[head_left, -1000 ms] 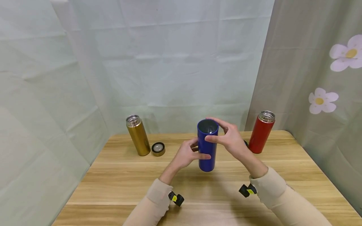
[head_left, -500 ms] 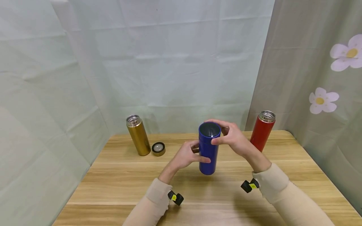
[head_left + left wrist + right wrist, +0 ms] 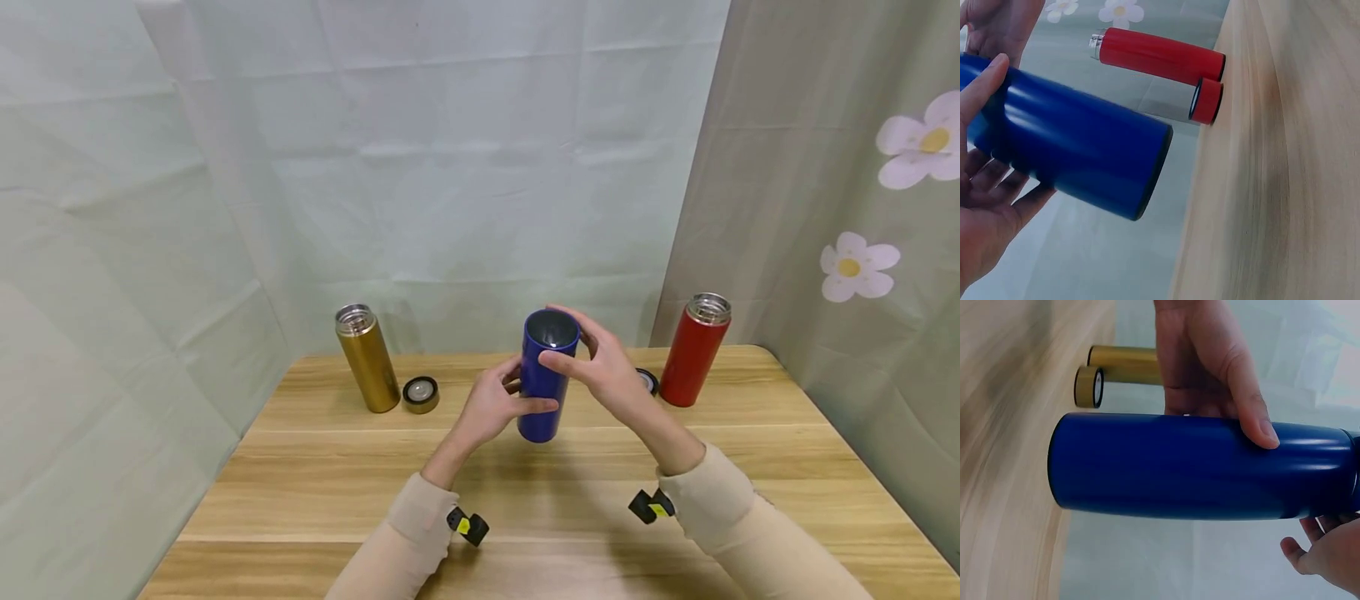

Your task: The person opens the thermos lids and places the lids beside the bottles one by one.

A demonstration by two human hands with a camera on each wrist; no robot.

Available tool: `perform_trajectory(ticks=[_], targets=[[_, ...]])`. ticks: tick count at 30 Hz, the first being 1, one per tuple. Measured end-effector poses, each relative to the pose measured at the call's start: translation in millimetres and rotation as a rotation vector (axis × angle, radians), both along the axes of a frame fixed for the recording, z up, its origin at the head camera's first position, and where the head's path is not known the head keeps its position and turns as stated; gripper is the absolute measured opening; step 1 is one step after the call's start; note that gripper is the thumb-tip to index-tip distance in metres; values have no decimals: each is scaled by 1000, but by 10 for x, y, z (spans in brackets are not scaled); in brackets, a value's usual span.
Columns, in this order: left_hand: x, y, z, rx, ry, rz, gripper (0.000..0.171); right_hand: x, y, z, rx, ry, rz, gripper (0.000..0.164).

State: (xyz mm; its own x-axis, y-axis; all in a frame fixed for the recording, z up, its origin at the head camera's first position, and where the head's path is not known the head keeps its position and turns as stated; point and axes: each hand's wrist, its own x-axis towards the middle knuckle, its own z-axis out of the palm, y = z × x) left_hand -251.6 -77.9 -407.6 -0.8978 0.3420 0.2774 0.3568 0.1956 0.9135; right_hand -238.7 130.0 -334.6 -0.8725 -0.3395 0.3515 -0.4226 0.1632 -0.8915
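A blue thermos [image 3: 542,387] is held off the table between both hands, slightly tilted. My left hand [image 3: 491,406] grips its body, thumb across the near side and fingers behind. My right hand [image 3: 611,375] holds the top end, where the dark-topped lid [image 3: 552,329] sits; a seam shows below it in the right wrist view. The thermos's dark base points down toward the table in the left wrist view. Some fingers of both hands are hidden behind the thermos.
To the left stands an uncapped gold thermos [image 3: 369,362] with its lid [image 3: 421,396] beside it. At the right, an uncapped red thermos [image 3: 693,354] stands next to its red lid [image 3: 1207,101]. Curtains hang behind the wooden table [image 3: 337,492].
The blue thermos dips a little toward me, then rises and tilts the other way. My right hand shifts right and back left with the top; the left hand keeps its grip.
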Motion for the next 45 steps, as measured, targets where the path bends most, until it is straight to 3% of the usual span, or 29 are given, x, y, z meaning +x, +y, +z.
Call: perform_trajectory(ticks=[9,22,27,34,37,40,45], targets=[[5,-17,23,-26,-33,-45,71,-10,20,15,-70,-27,3,66],[8,-39,43,-44,-61,-110,67,-57,96,33,-53,-48,86,63],[-5,-49,32,-29,-50,-168,62,-83,131,26,-61,-45,158,61],[-1,-83,44,-32,-47,-270,59,-141,195,-17,-139,-68,358,61],[7,-84,53,-34,-54,-280,60,-149,211,-25,-163,-87,399,64],[18,-68,60,-20,-59,-235,63,-124,203,-14,-145,-83,355,70],[38,-36,63,-2,-63,-102,72,-36,135,8,-53,-52,158,69]])
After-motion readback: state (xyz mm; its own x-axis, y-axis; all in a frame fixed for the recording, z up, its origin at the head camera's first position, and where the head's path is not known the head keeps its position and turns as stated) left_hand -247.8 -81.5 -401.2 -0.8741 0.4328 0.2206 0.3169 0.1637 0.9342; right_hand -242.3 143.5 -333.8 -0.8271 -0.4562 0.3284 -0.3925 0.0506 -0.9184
